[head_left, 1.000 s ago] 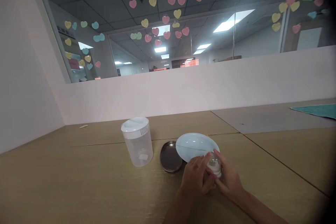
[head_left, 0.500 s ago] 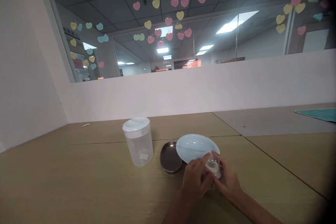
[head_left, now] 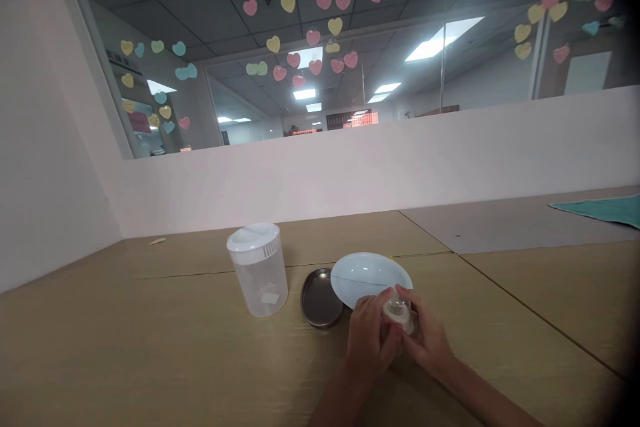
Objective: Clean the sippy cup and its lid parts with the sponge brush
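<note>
Both my left hand and my right hand are closed around what looks like a small baby bottle. A clear dome-shaped top and a white collar show between my fingers; the lower part is hidden by my hands. My left fingers wrap its left side, with fingertips at the top, and my right fingers press from the right. Just behind it lies a white oval bowl, partly covered by my fingers, with a thin dark line across it. A dark metal tray sits left of my left hand, against the bowl.
A translucent plastic pitcher with a white lid stands left of the tray on the wooden table. A teal cloth lies at the far right. Behind the table rise a white wall and a window with heart-shaped notes.
The whole view has shifted slightly, so the things on the table sit a little further left. Both hands keep hold of the bottle, whose top now faces more upward.
</note>
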The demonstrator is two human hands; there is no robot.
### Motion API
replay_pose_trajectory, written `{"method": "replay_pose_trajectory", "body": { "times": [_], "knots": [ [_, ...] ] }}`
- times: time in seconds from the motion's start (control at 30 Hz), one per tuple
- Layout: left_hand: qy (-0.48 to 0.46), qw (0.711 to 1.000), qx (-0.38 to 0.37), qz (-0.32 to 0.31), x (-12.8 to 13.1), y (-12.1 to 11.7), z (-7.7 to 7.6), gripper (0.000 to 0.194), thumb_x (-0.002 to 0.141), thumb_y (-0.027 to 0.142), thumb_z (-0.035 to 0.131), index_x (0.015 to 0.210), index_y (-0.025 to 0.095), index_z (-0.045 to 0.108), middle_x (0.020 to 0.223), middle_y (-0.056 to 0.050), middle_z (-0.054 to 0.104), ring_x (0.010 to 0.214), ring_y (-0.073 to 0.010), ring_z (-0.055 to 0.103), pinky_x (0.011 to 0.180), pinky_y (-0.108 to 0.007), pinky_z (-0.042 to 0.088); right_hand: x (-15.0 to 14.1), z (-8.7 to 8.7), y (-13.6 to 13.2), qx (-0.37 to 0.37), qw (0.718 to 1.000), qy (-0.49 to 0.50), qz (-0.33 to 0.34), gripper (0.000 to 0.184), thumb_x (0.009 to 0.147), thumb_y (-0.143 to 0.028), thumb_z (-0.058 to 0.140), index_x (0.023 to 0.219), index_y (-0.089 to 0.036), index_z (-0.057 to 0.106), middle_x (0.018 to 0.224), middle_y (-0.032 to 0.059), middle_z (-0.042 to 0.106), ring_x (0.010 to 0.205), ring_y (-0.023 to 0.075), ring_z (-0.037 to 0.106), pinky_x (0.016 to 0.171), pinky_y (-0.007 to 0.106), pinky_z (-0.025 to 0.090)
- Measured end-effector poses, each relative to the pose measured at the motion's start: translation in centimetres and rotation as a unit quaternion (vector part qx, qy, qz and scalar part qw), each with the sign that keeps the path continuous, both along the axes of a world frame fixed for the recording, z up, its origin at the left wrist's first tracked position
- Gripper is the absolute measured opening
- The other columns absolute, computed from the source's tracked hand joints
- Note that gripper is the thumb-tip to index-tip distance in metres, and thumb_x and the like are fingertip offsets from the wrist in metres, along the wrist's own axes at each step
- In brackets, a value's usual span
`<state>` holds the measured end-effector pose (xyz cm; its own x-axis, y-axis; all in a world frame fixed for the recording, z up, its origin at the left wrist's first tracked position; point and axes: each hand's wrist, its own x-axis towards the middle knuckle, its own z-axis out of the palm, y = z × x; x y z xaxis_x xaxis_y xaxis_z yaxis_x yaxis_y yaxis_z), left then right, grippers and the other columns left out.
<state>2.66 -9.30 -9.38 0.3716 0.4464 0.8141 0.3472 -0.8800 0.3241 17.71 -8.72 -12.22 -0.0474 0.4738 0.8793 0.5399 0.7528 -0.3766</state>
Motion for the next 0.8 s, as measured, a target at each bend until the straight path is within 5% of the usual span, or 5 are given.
{"method": "replay_pose_trajectory", "body": {
  "times": [0.5, 0.67, 0.8],
  "knots": [
    [0.04, 0.999, -0.029, 0.011, -0.6, 0.4, -1.0, 0.063, 0.088, 0.037, 0.04, 0.141, 0.011, 0.017, 0.116, -0.016, 0.056, 0.104, -0.0254, 0.053, 0.089, -0.042, 0.042, 0.1, -0.3, 0.1, 0.016, 0.998, -0.031, -0.049, 0.051, 0.082, -0.038, 0.051, 0.127, -0.018, 0.04, 0.113, 0.0131, 0.061, 0.097, 0.0246, 0.063, 0.073, 0.034, 0.055],
    [0.046, 0.999, -0.026, -0.002, -0.7, 0.7, -1.0, 0.09, 0.077, 0.056, 0.052, 0.142, 0.01, 0.011, 0.124, -0.019, 0.05, 0.108, -0.0292, 0.051, 0.09, -0.047, 0.043, 0.4, -0.4, 0.1, -0.012, 1.0, -0.012, -0.019, 0.039, 0.088, -0.035, 0.041, 0.124, -0.021, 0.045, 0.116, 0.0104, 0.06, 0.103, 0.0233, 0.06, 0.081, 0.035, 0.053],
    [0.048, 0.998, -0.021, 0.038, -0.3, 0.6, -0.6, 0.084, 0.067, 0.063, 0.061, 0.129, 0.011, 0.038, 0.11, -0.016, 0.057, 0.1, -0.0294, 0.054, 0.093, -0.052, 0.04, 0.9, 0.0, 0.0, -0.026, 1.0, -0.001, -0.007, 0.045, 0.088, -0.037, 0.042, 0.129, -0.021, 0.041, 0.121, 0.0104, 0.057, 0.108, 0.0234, 0.057, 0.085, 0.035, 0.051]
  ]
}}
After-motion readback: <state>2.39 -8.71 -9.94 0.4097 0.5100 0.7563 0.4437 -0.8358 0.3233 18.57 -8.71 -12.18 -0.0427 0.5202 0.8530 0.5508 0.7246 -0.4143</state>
